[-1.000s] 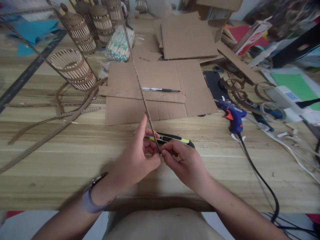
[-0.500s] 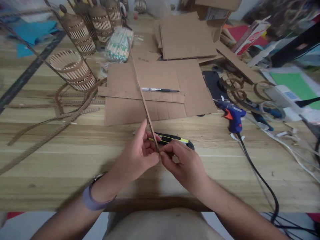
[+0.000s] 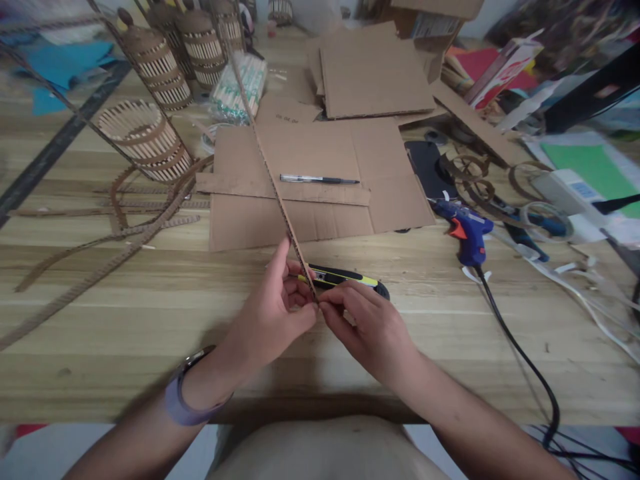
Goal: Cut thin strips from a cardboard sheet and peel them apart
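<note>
Both my hands pinch the near end of a long thin corrugated cardboard strip (image 3: 273, 180) that rises away from me toward the upper left. My left hand (image 3: 273, 313) has its index finger laid along the strip and its thumb pressed on the end. My right hand (image 3: 367, 327) grips the same end from the right with thumb and fingertips. Just behind my fingers a yellow and black utility knife (image 3: 345, 277) lies on the wooden table (image 3: 125, 313).
Flat cardboard sheets (image 3: 320, 180) with a pen (image 3: 320, 179) lie beyond the knife. A blue glue gun (image 3: 467, 233) with a black cord sits at the right. Cardboard strips (image 3: 100, 247) and slatted cylinders (image 3: 145, 137) stand at the left. Clutter fills the far right.
The far end of the strip has swung to the left while both hands kept their pinch on its near end almost in place.
</note>
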The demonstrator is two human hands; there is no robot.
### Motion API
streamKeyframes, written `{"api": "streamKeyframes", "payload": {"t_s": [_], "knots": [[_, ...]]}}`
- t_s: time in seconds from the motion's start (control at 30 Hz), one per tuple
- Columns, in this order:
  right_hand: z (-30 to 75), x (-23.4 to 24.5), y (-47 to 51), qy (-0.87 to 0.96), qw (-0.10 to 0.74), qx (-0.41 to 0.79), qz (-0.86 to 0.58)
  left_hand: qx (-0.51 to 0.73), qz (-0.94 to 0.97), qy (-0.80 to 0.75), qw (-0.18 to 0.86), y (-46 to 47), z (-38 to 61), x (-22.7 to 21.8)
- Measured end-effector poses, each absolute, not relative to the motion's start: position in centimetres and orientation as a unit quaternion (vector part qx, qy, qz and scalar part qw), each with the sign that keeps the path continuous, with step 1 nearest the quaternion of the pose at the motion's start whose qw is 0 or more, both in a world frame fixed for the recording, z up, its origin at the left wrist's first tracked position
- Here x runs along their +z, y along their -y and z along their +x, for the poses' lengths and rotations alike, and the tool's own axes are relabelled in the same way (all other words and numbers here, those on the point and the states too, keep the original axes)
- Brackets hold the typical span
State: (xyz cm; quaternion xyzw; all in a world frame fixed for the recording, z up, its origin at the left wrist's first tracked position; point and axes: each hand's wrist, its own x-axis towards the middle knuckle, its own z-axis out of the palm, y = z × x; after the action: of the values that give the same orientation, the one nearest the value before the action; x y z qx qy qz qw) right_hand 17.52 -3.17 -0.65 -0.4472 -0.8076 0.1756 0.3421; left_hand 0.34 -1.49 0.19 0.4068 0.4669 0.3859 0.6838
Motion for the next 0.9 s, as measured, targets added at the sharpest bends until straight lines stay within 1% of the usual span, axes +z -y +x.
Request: {"api": "streamKeyframes", "payload": {"t_s": [0.2, 0.4, 0.53, 0.67, 0.9], "knots": [[17.63, -0.63, 3.13, 0.812, 0.322, 0.180, -0.452, 0.377, 0.414, -0.477, 0.677, 1.67, 0.40, 0.12], [17.39, -0.96, 3.13, 0.811, 0.332, 0.177, -0.448, 0.369, 0.418, -0.477, 0.679, 1.66, 0.52, 0.03], [17.40, -0.89, 3.06, 0.788, 0.346, 0.221, -0.459, 0.376, 0.419, -0.462, 0.685, 1.52, 0.37, 0.26], [17.60, -0.50, 2.92, 0.764, 0.344, 0.278, -0.469, 0.392, 0.436, -0.463, 0.665, 1.53, 0.10, 0.35], [17.64, -0.30, 2.85, 0.751, 0.333, 0.304, -0.482, 0.380, 0.478, -0.479, 0.631, 1.95, -0.09, -0.08]]}}
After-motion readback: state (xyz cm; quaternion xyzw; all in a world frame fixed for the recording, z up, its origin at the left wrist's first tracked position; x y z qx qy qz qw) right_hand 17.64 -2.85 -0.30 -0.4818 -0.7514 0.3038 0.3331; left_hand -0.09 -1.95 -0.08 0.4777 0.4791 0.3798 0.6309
